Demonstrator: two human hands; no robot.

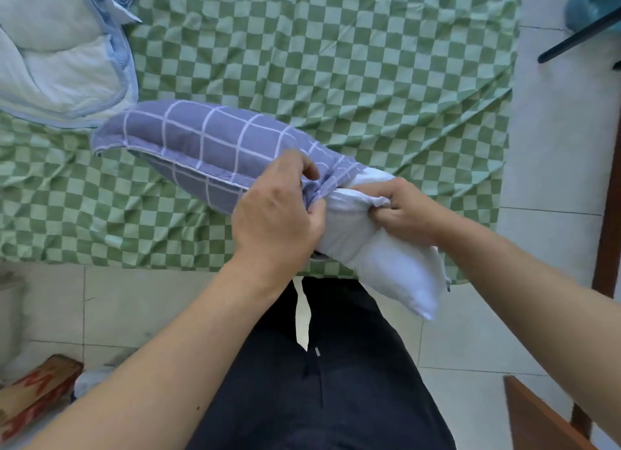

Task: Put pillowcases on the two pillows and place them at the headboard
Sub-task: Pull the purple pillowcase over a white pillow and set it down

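Held just above the near edge of the bed [369, 80], over its green checked sheet: a white pillow [379, 258], far end already inside a purple grid-patterned pillowcase [201, 140], near end bare and pointing back toward the dark trousers [336, 365]. Left hand [279, 214] curled round the bunched mouth of the pillowcase, pinching the hem; right hand [403, 211] clenched on a fold of the pillow's bare cover just beside that mouth. Soft, light and squashy by the look of it, bending under its own weight; likely to compress easily, so best taken by gathered cloth at the case opening and by a pinch of the pillow's own cover, working the hem along a little at a time. Thin case fabric, probably prone to bunching rather than sliding. Pale blue quilt [60, 46] heaped at the far left of the bed. Red lettering on a cardboard box [37, 392] on the floor, too skewed to read; no other writing visible.
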